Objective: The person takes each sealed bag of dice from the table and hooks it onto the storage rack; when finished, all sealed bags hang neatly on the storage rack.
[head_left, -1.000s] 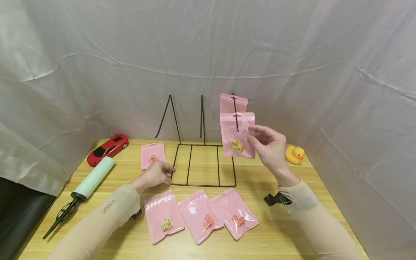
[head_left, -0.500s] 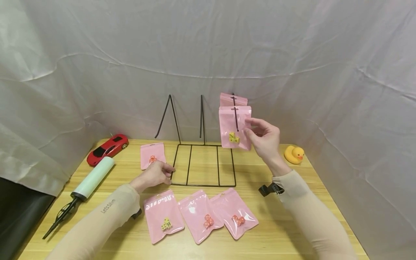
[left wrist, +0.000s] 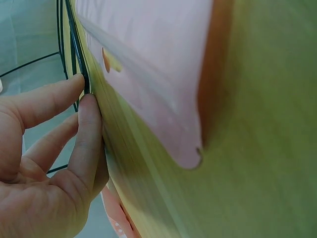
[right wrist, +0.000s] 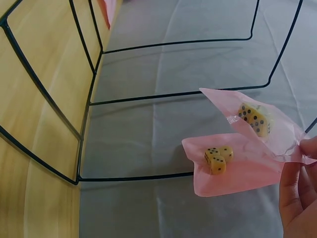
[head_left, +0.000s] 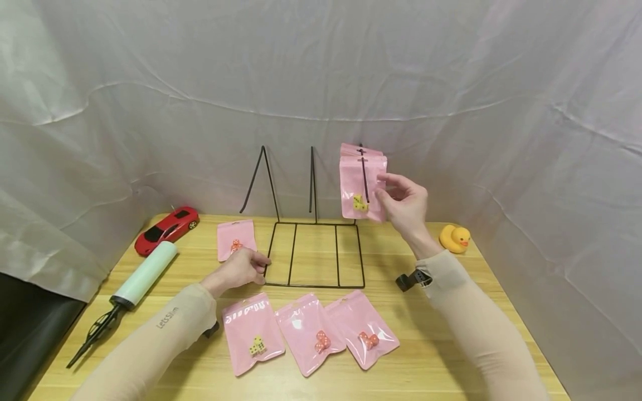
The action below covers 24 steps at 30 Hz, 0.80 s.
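My right hand (head_left: 405,203) pinches the right edge of a pink zip bag (head_left: 353,178) with yellow dice inside. The bag's top hole is threaded on the right prong of a black wire rack (head_left: 313,287). Behind it on that prong hangs another pink bag (right wrist: 237,168), also with yellow dice in the right wrist view. Down on the table, my left hand (head_left: 242,267) pinches the rack's front left base wire, thumb and fingertips (left wrist: 74,84) meeting at it in the left wrist view. Just behind that hand lies a pink bag (head_left: 236,231) with orange dice, partly covered.
In front of the rack lie a pink bag with yellow dice (head_left: 248,323) and two with orange dice, one (head_left: 301,323) beside the other (head_left: 351,317). A red toy car (head_left: 168,228) and a mint hand pump (head_left: 145,275) are left; a rubber duck (head_left: 455,239) is right.
My right hand has moved back and up, sliding the bag along the right prong towards the hanging one. The left hand has stayed at the rack's base.
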Each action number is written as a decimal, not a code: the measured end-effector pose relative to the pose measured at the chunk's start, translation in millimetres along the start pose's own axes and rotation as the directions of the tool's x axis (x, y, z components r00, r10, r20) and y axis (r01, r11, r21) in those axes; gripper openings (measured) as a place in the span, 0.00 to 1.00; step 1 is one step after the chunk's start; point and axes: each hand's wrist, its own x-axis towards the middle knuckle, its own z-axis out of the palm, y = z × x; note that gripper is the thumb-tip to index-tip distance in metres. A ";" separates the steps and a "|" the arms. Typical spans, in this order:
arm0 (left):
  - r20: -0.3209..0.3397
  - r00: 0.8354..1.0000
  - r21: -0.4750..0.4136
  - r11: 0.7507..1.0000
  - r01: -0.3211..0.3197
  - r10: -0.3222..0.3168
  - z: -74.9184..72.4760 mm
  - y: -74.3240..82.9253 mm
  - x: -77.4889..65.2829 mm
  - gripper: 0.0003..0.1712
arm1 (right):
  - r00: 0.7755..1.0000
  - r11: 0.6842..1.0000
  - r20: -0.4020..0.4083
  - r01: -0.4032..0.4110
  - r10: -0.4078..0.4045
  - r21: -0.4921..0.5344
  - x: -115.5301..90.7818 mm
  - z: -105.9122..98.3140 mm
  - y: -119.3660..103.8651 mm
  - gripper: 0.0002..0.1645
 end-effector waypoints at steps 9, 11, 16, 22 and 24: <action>0.006 1.000 0.007 1.000 -0.006 0.006 -0.5 0.4 -0.3 0.31 | 0.999 0.998 -0.010 -0.031 0.030 -0.052 8.0 4.5 2.4 0.15; 0.008 1.000 0.009 1.000 -0.012 0.012 -0.5 0.2 -0.6 0.31 | 0.999 0.997 -0.013 -0.046 0.046 -0.063 9.1 5.1 2.7 0.15; 0.010 1.000 0.003 1.000 -0.013 0.013 -0.6 0.6 -1.2 0.32 | 0.999 0.996 -0.018 -0.047 0.046 -0.073 12.7 5.6 5.5 0.16; 0.006 1.000 0.009 1.000 -0.009 0.009 -0.9 0.5 -0.5 0.32 | 0.999 0.997 -0.025 -0.027 0.025 -0.075 14.7 6.5 8.7 0.15; 0.006 1.000 0.010 1.000 -0.011 0.011 -1.0 0.2 -0.3 0.32 | 0.999 0.997 -0.026 -0.024 0.022 -0.072 14.1 6.6 9.0 0.15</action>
